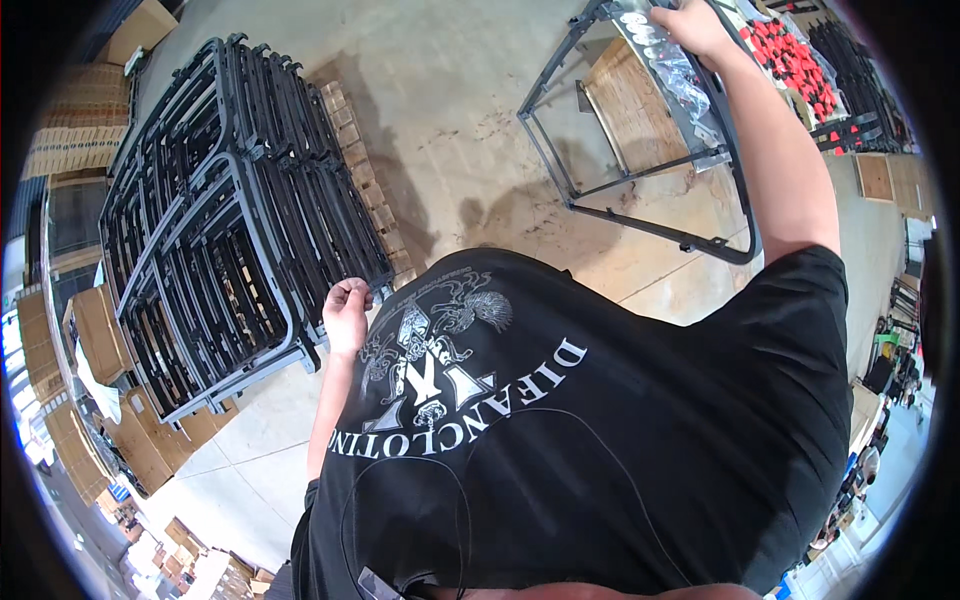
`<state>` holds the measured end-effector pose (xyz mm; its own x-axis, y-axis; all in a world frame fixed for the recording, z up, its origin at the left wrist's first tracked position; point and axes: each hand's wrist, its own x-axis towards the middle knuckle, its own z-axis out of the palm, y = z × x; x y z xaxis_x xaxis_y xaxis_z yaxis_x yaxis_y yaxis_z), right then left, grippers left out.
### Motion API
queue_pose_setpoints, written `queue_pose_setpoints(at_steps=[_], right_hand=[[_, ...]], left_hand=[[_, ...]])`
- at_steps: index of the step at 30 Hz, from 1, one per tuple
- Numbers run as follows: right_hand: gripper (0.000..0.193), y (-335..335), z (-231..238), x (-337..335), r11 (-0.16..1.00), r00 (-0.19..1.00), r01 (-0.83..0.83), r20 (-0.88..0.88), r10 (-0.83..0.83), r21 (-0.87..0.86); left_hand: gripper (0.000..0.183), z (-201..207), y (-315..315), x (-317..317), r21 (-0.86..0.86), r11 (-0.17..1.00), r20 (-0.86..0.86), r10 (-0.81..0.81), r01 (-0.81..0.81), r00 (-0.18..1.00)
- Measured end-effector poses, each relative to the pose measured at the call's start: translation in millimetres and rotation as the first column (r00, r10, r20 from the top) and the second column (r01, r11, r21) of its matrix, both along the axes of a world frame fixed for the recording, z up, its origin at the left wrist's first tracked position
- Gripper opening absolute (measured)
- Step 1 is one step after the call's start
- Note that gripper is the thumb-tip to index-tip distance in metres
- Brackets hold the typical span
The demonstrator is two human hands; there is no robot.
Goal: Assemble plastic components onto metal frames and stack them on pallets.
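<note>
My right hand [692, 32] reaches far out to the upper right, its fingers wrapped round the top of a black metal frame [690, 242]. The frame stands tilted, and its far bars run down to the left. Clear plastic bags [680, 80] with small parts lie beside the hand, seen within the frame's outline. My left hand [347, 302] hangs low at my left side with its fingers curled in and nothing visible in them. It is nearest to a tall stack of black metal frames [232, 165], apart from it as far as I can see.
The stacked frames stand on a wooden pallet [362, 170]. A wooden panel [628, 105] shows through the held frame. Many red parts [790, 62] lie on a surface at the upper right. Cardboard boxes [85, 100] line the left side. Concrete floor [450, 110] lies between stack and frame.
</note>
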<state>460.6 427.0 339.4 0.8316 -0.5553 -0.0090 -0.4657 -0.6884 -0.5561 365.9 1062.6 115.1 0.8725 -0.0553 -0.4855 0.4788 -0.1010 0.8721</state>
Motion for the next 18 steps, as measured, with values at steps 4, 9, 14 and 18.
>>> queue_pose_setpoints(at_steps=[4,9,14,18], right_hand=[[0.051,-87.9,-44.2,30.8,0.936,0.986,-0.161,-0.079,0.144,-0.314],[0.071,-83.3,-73.8,27.3,0.831,0.972,-0.193,-0.22,0.088,-0.522],[0.063,-112.3,-84.1,-6.2,0.84,0.963,-0.158,-0.269,0.015,-0.52],[0.057,-107.7,-70.6,-29.5,0.853,0.942,-0.18,-0.336,0.006,-0.491]], left_hand=[[0.011,-5.5,-0.7,-2.6,0.015,1.0,-0.015,-0.017,0.017,1.0],[0.011,-24.5,11.6,-16.5,-0.001,0.997,-0.031,0.074,-0.074,0.997],[0.016,-25.7,13.9,-19.7,0.073,0.997,-0.023,-0.002,0.004,1.0],[0.013,-24.7,10.4,-16.5,0.023,0.999,-0.013,0.033,-0.032,0.999]])
